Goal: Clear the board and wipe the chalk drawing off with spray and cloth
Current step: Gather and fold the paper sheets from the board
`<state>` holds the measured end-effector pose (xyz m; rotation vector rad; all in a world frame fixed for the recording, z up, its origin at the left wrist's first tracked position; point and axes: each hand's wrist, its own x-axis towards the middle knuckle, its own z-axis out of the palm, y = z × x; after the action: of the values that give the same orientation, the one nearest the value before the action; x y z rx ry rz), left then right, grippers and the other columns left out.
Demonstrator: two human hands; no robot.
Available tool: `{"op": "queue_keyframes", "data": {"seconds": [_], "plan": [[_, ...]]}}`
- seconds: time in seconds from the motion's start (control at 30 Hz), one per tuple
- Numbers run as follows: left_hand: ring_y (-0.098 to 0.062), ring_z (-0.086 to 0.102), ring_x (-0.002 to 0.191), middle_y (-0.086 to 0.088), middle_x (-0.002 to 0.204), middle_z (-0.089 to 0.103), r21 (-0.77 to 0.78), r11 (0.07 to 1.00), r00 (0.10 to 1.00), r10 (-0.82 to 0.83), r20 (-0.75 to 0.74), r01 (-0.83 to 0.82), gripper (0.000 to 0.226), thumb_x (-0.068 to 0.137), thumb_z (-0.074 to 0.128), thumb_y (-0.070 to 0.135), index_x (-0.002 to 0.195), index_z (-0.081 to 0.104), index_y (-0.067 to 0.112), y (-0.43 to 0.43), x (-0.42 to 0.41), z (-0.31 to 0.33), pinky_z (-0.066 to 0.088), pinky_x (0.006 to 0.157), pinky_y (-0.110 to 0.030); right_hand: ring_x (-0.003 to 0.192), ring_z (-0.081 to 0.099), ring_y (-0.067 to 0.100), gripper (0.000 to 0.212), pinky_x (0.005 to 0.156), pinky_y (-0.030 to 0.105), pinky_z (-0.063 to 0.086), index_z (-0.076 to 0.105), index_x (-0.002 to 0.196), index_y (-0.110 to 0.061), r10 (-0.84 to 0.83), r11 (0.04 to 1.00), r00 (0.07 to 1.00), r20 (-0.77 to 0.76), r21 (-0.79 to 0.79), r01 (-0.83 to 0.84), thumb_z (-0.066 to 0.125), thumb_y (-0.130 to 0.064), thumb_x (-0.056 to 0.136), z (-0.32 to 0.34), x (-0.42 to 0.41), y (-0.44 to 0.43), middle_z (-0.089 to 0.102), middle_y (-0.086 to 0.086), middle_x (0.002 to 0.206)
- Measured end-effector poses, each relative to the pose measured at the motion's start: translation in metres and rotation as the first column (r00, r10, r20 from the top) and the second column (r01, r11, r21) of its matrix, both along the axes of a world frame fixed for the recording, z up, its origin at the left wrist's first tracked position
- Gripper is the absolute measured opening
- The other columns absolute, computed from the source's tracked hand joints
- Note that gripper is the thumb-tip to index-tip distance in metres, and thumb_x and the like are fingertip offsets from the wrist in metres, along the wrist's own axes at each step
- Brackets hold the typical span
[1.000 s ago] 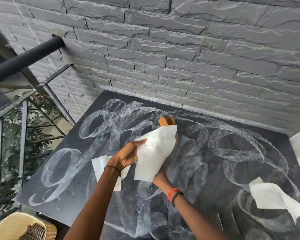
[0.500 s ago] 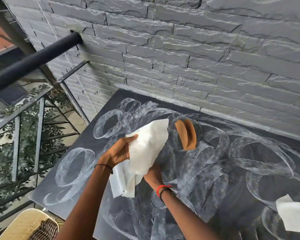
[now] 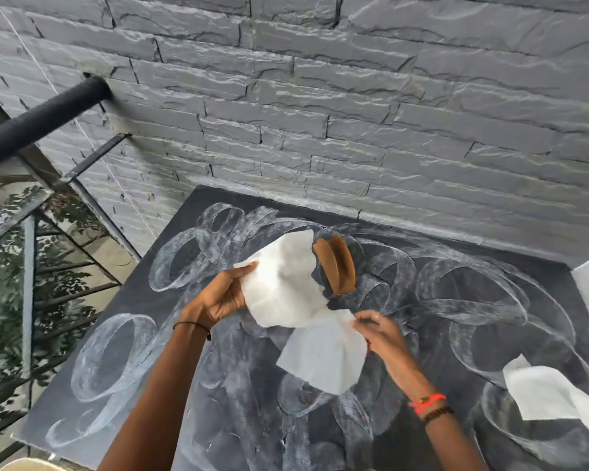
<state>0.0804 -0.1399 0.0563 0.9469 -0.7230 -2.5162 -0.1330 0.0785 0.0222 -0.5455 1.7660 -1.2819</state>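
I watch the left hand (image 3: 218,300) pinch the upper edge of a white cloth (image 3: 286,283) while the right hand (image 3: 380,333) grips its lower end, the sheet stretched between them above the board (image 3: 157,334). A brown curved piece (image 3: 337,265) (what it is I cannot tell) shows just right of the cloth. Chalk loops (image 3: 113,355) cover the board around the cloth. A second white sheet (image 3: 551,396) lies far right of it, on the board.

Bare arms; black left wristband (image 3: 191,325), red and dark right bracelets (image 3: 429,404).
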Motion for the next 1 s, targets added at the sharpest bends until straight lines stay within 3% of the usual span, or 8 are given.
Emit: {"op": "queue_keyframes", "data": {"seconds": [0.13,0.2,0.3,0.37,0.53,0.7,0.83,1.0], "plan": [[-0.025,0.075,0.081,-0.017,0.097,0.075,-0.018,0.999,0.997,-0.048,0.052,0.049,0.026,0.089,0.058,0.006,0.112,0.062,-0.002,0.009,-0.023,0.003,0.062,0.069,-0.039,0.066,0.057,-0.001,0.006,0.057,0.006,0.041,0.063,0.090,-0.006,0.099,0.993,0.993,-0.067,-0.057,-0.103,0.065,-0.007,0.084,0.045,-0.023,0.032,0.067,-0.007,0.073],[-0.023,0.075,0.079,-0.016,0.094,0.076,-0.024,0.996,0.994,-0.079,0.077,0.081,0.023,0.097,0.046,0.006,0.112,0.061,-0.002,0.017,-0.036,0.006,0.062,0.070,-0.038,0.069,0.057,0.000,0.006,0.062,0.009,0.042,0.062,0.090,-0.007,0.164,0.983,0.982,-0.098,-0.068,-0.171,0.065,-0.008,0.084,0.072,-0.029,0.045,0.066,-0.007,0.071],[-0.024,0.075,0.080,-0.017,0.094,0.076,-0.013,0.990,0.987,-0.136,0.085,0.137,0.025,0.099,0.043,0.006,0.115,0.060,-0.003,0.031,-0.053,0.007,0.062,0.069,-0.038,0.072,0.058,0.007,0.012,0.064,0.018,0.041,0.064,0.090,-0.017,0.267,0.961,0.957,-0.111,-0.044,-0.273,0.069,-0.023,0.082,0.110,-0.031,0.058,0.067,-0.003,0.077],[-0.025,0.074,0.082,-0.017,0.096,0.075,-0.001,0.985,0.982,-0.171,0.080,0.172,0.026,0.098,0.044,0.006,0.118,0.058,-0.003,0.040,-0.064,0.006,0.062,0.072,-0.039,0.069,0.056,0.006,0.013,0.059,0.015,0.041,0.065,0.087,-0.020,0.327,0.942,0.943,-0.065,-0.059,-0.331,0.071,-0.028,0.078,0.134,-0.030,0.064,0.066,-0.004,0.076],[-0.027,0.074,0.082,-0.019,0.098,0.074,0.010,0.960,0.953,-0.281,0.114,0.281,0.031,0.094,0.050,0.008,0.122,0.057,-0.004,0.073,-0.089,0.003,0.060,0.078,-0.041,0.065,0.059,0.005,0.009,0.056,0.014,0.045,0.067,0.083,-0.016,0.487,0.869,0.871,0.055,-0.130,-0.478,0.072,-0.013,0.076,0.177,-0.025,0.069,0.066,-0.002,0.074],[-0.028,0.072,0.093,-0.020,0.110,0.071,0.004,0.908,0.907,-0.419,0.048,0.420,0.040,0.093,0.049,0.010,0.131,0.052,-0.004,0.111,-0.110,0.004,0.058,0.086,-0.039,0.059,0.058,0.005,0.008,0.054,0.015,0.046,0.062,0.087,-0.015,0.571,0.821,0.816,0.088,-0.072,-0.567,0.065,-0.011,0.081,0.182,-0.030,0.055,0.066,-0.006,0.068],[-0.020,0.074,0.071,-0.013,0.084,0.076,-0.012,0.865,0.864,-0.501,0.046,0.502,0.027,0.100,0.035,0.006,0.104,0.061,0.001,0.138,-0.120,0.010,0.060,0.064,-0.030,0.073,0.060,0.006,0.007,0.066,0.017,0.048,0.063,0.092,-0.018,0.586,0.810,0.810,0.016,-0.013,-0.586,0.062,-0.016,0.086,0.166,-0.046,0.042,0.067,-0.009,0.081],[-0.021,0.073,0.078,-0.012,0.090,0.076,-0.003,0.831,0.830,-0.555,0.048,0.556,0.043,0.100,0.033,0.006,0.094,0.076,0.003,0.151,-0.127,0.009,0.058,0.077,-0.033,0.079,0.060,0.002,0.013,0.074,0.017,0.046,0.065,0.093,-0.013,0.585,0.810,0.808,-0.063,0.083,-0.580,0.064,-0.023,0.085,0.145,-0.069,0.035,0.066,-0.010,0.085]]}}
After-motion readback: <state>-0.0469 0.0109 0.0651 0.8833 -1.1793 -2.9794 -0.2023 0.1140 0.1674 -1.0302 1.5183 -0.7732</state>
